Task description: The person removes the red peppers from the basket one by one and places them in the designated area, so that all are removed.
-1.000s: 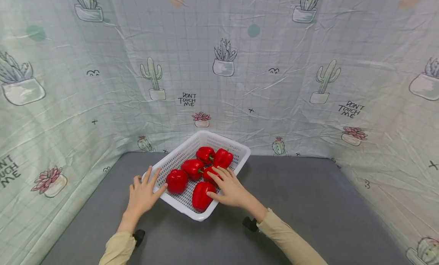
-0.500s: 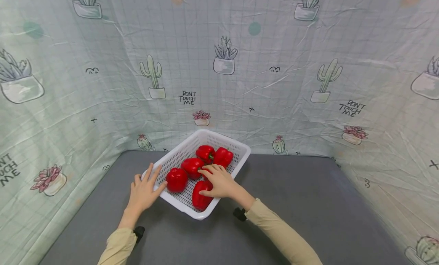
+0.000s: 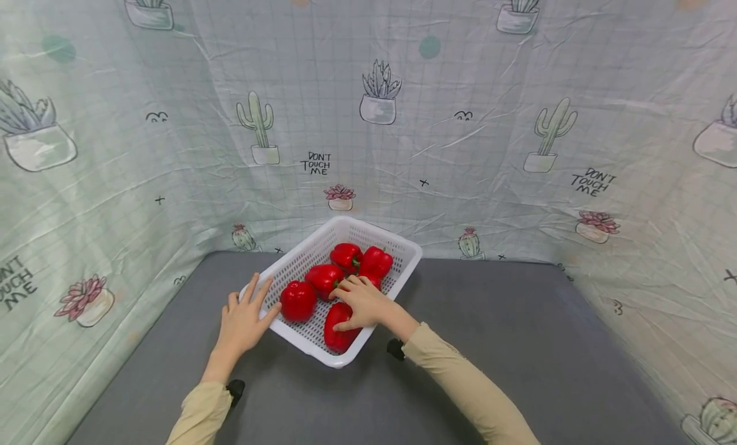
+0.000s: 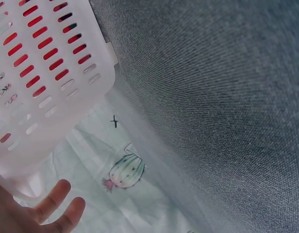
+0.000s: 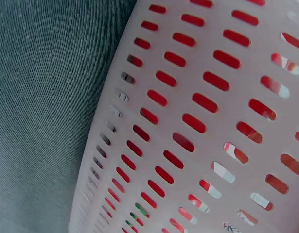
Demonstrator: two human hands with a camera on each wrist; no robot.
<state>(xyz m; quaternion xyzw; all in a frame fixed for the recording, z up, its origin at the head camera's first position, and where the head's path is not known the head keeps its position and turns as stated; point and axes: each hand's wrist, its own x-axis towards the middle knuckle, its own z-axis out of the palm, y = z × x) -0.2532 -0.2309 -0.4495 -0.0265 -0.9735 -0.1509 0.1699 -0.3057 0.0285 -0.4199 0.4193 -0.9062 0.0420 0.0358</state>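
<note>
Several red bell peppers lie in a white slotted plastic basket (image 3: 377, 233). My left hand (image 3: 243, 323) rests at the basket's left corner, fingers spread and fairly straight, thumb at the rim; two of its fingertips (image 4: 76, 208) show outside the basket wall in the left wrist view. My right hand (image 3: 364, 304) reaches over the right rim, fingers bent down into the basket. Its thumb overlaps the front pepper (image 3: 336, 339), and its fingertips are beside the middle pepper (image 3: 324, 279). Its palm hides what lies beneath, so I cannot tell whether it grips a pepper.
A round pepper (image 3: 298, 301) sits near the left corner, and two more, a back pepper (image 3: 345, 256) and a right-hand pepper (image 3: 377, 261), lie farther back. The basket stands on a dark grey table (image 3: 489, 343), close to a cactus-print curtain (image 3: 426, 144).
My right hand has moved left across the basket, its thumb now farther over the front pepper and its fingers more bent. The left hand and the basket have stayed nearly still.
</note>
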